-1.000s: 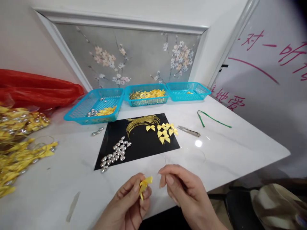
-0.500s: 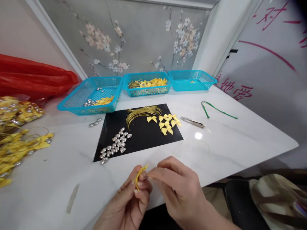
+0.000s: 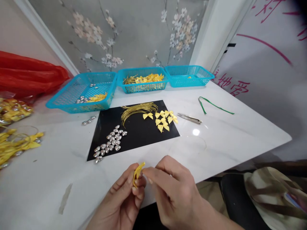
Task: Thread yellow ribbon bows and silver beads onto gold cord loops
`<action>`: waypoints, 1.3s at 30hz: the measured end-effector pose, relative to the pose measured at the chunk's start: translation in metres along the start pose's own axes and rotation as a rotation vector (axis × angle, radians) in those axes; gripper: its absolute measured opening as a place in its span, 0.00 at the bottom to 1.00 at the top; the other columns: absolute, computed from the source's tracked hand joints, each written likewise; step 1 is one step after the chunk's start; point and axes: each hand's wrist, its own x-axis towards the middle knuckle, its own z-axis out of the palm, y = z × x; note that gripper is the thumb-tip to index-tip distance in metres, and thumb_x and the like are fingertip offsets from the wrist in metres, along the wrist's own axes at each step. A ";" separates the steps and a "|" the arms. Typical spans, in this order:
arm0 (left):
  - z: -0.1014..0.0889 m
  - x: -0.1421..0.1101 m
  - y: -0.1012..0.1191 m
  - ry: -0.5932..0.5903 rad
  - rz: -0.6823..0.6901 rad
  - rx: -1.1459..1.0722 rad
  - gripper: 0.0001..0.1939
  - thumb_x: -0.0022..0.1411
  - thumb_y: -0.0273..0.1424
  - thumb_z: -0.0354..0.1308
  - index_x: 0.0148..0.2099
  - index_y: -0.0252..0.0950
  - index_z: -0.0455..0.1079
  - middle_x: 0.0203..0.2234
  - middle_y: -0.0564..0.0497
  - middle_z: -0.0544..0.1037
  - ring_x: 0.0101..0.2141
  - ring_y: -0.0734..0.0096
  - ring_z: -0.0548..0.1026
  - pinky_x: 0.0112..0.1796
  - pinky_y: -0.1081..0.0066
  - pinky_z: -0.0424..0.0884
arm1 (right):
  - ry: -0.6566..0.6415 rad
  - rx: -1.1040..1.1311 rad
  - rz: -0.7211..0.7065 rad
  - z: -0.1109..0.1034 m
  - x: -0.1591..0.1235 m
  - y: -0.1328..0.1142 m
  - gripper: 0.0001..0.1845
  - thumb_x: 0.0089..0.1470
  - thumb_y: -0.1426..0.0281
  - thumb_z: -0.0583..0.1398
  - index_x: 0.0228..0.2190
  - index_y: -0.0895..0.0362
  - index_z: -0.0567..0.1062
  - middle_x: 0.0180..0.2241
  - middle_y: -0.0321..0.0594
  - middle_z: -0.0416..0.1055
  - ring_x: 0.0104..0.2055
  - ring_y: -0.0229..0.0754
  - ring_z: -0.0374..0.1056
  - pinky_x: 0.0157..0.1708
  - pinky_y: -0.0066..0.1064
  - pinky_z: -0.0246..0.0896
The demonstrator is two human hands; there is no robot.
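A yellow ribbon bow (image 3: 138,172), seen almost edge-on, is pinched between the thumb and fingers of my left hand (image 3: 120,198). Close against its right side, my right hand (image 3: 178,188) has thumb and index finger pressed together; whatever lies between those tips is too small to make out. Beyond both hands, a black mat (image 3: 139,135) carries silver heart-shaped beads (image 3: 111,140) at its left. A bundle of gold cords (image 3: 136,110) lies along its back edge, and several yellow bows (image 3: 163,121) are grouped at its right.
Thread snips (image 3: 189,118) lie right of the mat, with a green ribbon (image 3: 216,105) behind them. Three blue baskets (image 3: 81,107) line the wall. Finished-looking yellow strands (image 3: 16,147) and red plastic (image 3: 28,73) fill the left side. A chair (image 3: 236,198) stands off the table's right edge.
The view has shifted slightly, so the table things sit a little further left and higher. The bow has turned slightly in my left hand, and my right fingertips have moved closer to it.
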 end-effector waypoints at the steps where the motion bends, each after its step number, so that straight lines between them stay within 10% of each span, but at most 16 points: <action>1: -0.001 -0.001 0.000 -0.015 0.020 0.025 0.16 0.62 0.11 0.52 0.35 0.30 0.79 0.28 0.46 0.80 0.24 0.73 0.79 0.26 0.76 0.80 | -0.002 0.000 0.001 -0.001 0.000 0.000 0.17 0.57 0.82 0.54 0.40 0.62 0.80 0.27 0.42 0.66 0.27 0.40 0.63 0.24 0.30 0.62; 10: -0.010 -0.003 -0.005 -0.186 0.125 0.235 0.15 0.42 0.30 0.78 0.35 0.35 0.84 0.26 0.50 0.81 0.26 0.75 0.74 0.31 0.80 0.77 | -0.058 0.061 0.088 -0.013 -0.002 0.008 0.20 0.60 0.82 0.51 0.39 0.58 0.82 0.29 0.43 0.67 0.29 0.40 0.65 0.24 0.29 0.61; 21: -0.002 -0.013 -0.007 -0.191 0.265 0.383 0.14 0.39 0.38 0.78 0.29 0.39 0.82 0.20 0.55 0.76 0.25 0.74 0.68 0.28 0.79 0.70 | -0.168 0.370 0.350 -0.012 -0.008 0.015 0.12 0.62 0.75 0.59 0.35 0.52 0.83 0.28 0.36 0.66 0.30 0.36 0.65 0.28 0.26 0.60; 39: -0.003 -0.015 -0.006 -0.185 0.224 0.433 0.13 0.40 0.38 0.77 0.29 0.39 0.83 0.20 0.53 0.78 0.26 0.73 0.69 0.28 0.78 0.70 | -0.235 0.257 0.260 -0.018 -0.014 0.021 0.19 0.63 0.78 0.55 0.42 0.47 0.82 0.30 0.36 0.65 0.31 0.37 0.65 0.28 0.26 0.61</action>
